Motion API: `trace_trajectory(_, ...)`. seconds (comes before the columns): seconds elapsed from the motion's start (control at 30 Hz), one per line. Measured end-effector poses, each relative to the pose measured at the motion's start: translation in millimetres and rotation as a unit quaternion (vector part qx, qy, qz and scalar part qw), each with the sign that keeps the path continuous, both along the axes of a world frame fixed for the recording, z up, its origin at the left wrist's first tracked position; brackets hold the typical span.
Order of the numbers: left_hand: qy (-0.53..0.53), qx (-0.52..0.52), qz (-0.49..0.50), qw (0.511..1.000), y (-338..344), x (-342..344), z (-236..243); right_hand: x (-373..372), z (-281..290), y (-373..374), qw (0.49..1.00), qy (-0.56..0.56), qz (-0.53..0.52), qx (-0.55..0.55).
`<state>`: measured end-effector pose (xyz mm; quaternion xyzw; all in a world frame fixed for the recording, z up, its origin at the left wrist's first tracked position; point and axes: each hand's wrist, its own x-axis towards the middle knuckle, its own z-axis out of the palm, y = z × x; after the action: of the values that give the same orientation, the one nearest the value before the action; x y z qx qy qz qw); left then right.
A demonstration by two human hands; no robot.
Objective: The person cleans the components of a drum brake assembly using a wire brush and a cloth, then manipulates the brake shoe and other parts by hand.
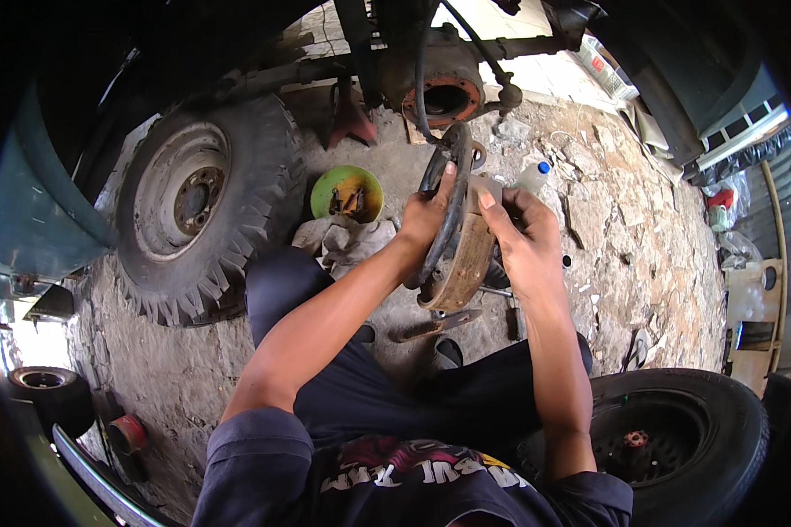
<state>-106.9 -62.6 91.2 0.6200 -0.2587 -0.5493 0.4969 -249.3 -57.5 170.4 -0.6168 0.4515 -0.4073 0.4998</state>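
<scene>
Held upright between both hands is a dark round brake assembly [453, 263] with a worn, curved brake shoe [448, 285] on its right side. My left hand [429, 213] grips the dark plate, thumb pointing up along its face. My right hand [527, 230] is closed on the upper part of the shoe, its thumb lying on the outer band. Just above them hangs a black hose [420, 97] in front of an axle housing [444, 92] with an orange-rimmed opening. A long metal piece [435, 327] lies on the ground below the assembly.
A large wheel [185, 193] lies at left, beside a green bowl [325, 189], a rag [343, 241] and a red stand [351, 127]. A bottle [534, 176] stands behind my right hand. Another wheel [668, 404] lies at lower right, a small tyre [48, 413] at lower left. Vehicle bodywork overhangs above.
</scene>
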Motion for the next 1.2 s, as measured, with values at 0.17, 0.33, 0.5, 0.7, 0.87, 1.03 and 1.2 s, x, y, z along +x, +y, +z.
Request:
trace_trajectory(0.17,0.085,-0.046,0.031,0.995,1.1,10.2,-13.9,0.4,-8.2,-17.5,0.99,-0.11,-0.035,0.077)
trace_trajectory(0.33,0.03,-0.034,-0.008,0.999,4.3,0.1,-11.8,-8.3,-10.4,-23.7,0.987,-0.116,-0.034,0.102)
trace_trajectory(0.5,0.094,-0.072,-0.033,0.992,9.3,0.1,-12.9,-8.9,-12.2,-28.0,0.988,-0.12,-0.035,0.095)
trace_trajectory(0.7,0.099,-0.095,-0.055,0.989,8.7,-1.3,-25.4,-7.1,-15.5,-31.6,0.987,-0.124,-0.052,0.091)
trace_trajectory(0.87,0.124,-0.113,-0.082,0.982,14.4,-5.9,-17.3,-16.8,-14.6,-36.3,0.985,-0.119,-0.044,0.114)
trace_trajectory(1.03,0.103,-0.111,-0.068,0.986,16.6,-5.9,-25.4,-12.3,-13.7,-38.5,0.98,-0.149,-0.045,0.125)
trace_trajectory(1.2,0.069,-0.104,-0.061,0.99,24.3,-7.8,-5.3,-15.7,-17.3,-46.7,0.991,-0.057,-0.047,0.113)
